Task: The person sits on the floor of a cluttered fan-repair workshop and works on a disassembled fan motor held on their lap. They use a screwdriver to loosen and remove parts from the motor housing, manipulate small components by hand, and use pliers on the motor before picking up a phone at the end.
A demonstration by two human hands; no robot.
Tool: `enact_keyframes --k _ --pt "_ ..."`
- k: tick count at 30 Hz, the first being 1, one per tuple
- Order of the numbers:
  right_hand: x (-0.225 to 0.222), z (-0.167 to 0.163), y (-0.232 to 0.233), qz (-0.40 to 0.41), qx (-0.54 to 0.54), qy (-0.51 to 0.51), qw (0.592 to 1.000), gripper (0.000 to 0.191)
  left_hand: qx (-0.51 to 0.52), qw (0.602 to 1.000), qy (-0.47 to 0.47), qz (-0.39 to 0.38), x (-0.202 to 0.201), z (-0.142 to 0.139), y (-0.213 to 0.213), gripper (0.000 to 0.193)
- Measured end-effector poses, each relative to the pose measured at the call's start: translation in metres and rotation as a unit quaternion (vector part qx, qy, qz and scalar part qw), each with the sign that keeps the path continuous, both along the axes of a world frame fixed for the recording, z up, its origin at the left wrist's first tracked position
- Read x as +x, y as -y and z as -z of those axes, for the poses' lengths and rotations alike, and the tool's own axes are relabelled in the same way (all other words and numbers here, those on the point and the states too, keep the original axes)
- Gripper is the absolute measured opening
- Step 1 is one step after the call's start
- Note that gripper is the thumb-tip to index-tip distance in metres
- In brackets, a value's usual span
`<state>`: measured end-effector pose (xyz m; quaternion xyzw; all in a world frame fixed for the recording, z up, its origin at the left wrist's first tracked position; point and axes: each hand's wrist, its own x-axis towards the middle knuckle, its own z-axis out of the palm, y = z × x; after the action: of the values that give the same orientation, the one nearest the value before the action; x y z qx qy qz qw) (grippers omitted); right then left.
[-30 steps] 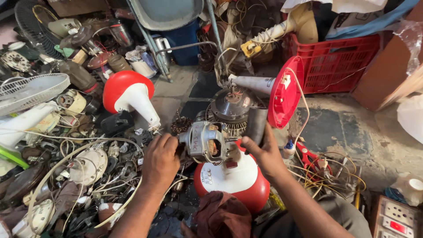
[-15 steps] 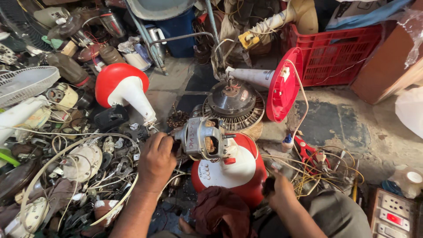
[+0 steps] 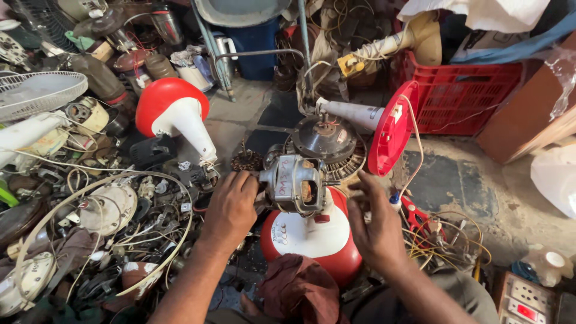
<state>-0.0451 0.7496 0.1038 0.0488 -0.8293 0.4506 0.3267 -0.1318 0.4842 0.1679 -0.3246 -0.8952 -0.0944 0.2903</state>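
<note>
At centre frame, a grey fan motor [image 3: 295, 184] sits on top of a red and white fan base [image 3: 312, 240], its windings showing through an opening in the housing. At 9 o'clock from the motor, the left hand [image 3: 231, 207] lies against the motor's left end, fingers curled down; whether they actually clamp anything there I cannot tell, since the fingertips are hidden behind the knuckles. At 3 o'clock from the motor, the right hand [image 3: 377, 225] hovers just beside it, fingers spread and loosely bent, gripping nothing, thumb pointing toward the housing.

At 12 o'clock from the motor lies a dark round motor cover [image 3: 324, 137] on a ribbed ring. Beyond it, toward 1 o'clock, a second fan stand lies on its side, its white neck [image 3: 351, 113] pointing left and its red disc [image 3: 391, 129] facing the camera edge-on. A red crate [image 3: 465, 99] stands at 2 o'clock, well apart. At 10 o'clock a third stand [image 3: 174, 114], red dome and white cone, lies tilted on the floor. A white fan guard [image 3: 39, 93] shows at 9 o'clock near the frame edge, above a heap of wires and scrap parts [image 3: 108, 216]. At 6 o'clock a maroon cloth [image 3: 297, 291] rests against the base. A tangle of yellow wires [image 3: 441, 240] lies at 4 o'clock, and a switchboard [image 3: 531, 300] sits at the lower right corner.
</note>
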Motion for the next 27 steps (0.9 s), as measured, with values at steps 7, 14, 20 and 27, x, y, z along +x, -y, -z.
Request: enact_keyframes --k 7,14,20,27 --pt "-0.016 -0.061 0.003 -0.033 0.221 -0.118 0.968 0.036 0.082 0.995 -0.05 0.039 0.019 -0.028 0.002 0.036" --pt "-0.032 -0.043 0.006 -0.002 0.183 -0.073 0.98 0.014 0.215 0.972 -0.003 0.095 0.036 -0.04 -0.024 0.023" --pt "-0.039 -0.045 0.004 -0.006 -0.01 0.211 0.977 0.056 0.186 0.978 -0.011 0.098 0.024 -0.042 -0.054 0.036" --pt "-0.029 -0.052 0.0 -0.058 0.08 0.062 0.993 0.031 0.234 0.961 0.004 0.146 0.012 -0.036 -0.055 0.034"
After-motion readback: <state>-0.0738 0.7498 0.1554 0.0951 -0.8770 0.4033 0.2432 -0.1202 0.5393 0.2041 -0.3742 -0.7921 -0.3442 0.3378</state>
